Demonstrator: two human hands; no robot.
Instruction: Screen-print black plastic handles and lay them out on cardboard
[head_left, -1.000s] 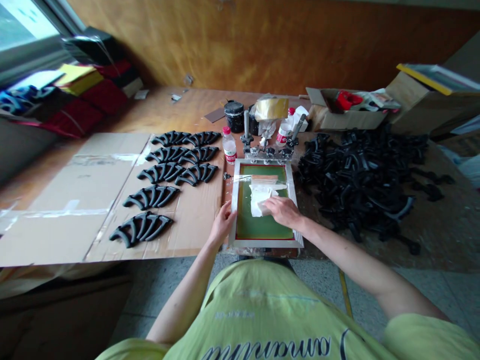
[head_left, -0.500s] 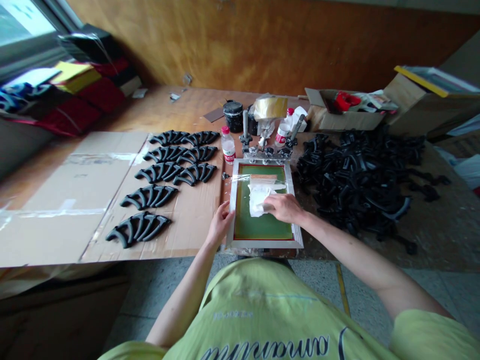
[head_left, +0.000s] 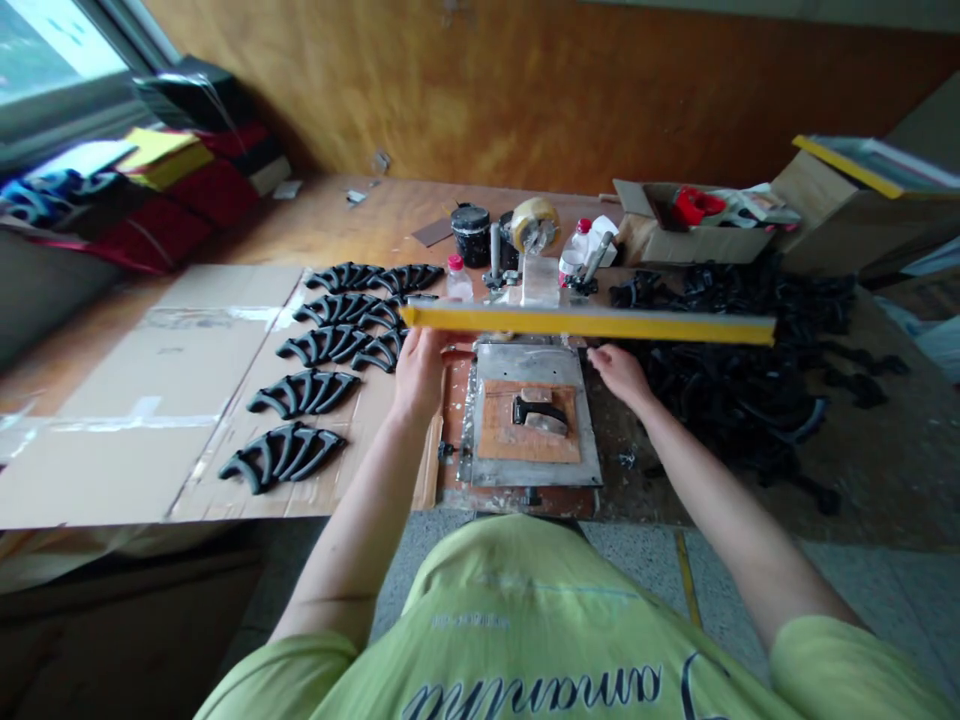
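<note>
My left hand (head_left: 421,362) grips the left end of the raised screen printing frame (head_left: 592,322), which I see edge-on with yellow along its near side. Below it lies a metal base plate (head_left: 487,475) bearing a wooden board (head_left: 499,445). A single black curved plastic part (head_left: 546,408) rests in the holder on that board. To the right of the plate, just under the frame, is my right hand (head_left: 621,376), its fingers stretched toward the plate and nothing visible in them. A pale wrapped block (head_left: 540,282) shows behind the frame's edge.
Rows of black curved parts (head_left: 289,455) lie on cardboard (head_left: 202,350) at left. A heap of similar parts (head_left: 750,400) covers the right side. Behind stand clamp posts (head_left: 495,250), a red-capped bottle (head_left: 458,280), a black tub (head_left: 470,235), a tape roll (head_left: 535,225) and an open carton (head_left: 701,240).
The screen frame has swung up from lying flat, uncovering the plate and black part. My right hand has let go of the white-wrapped tool and moved right; my left hand rose with the frame.
</note>
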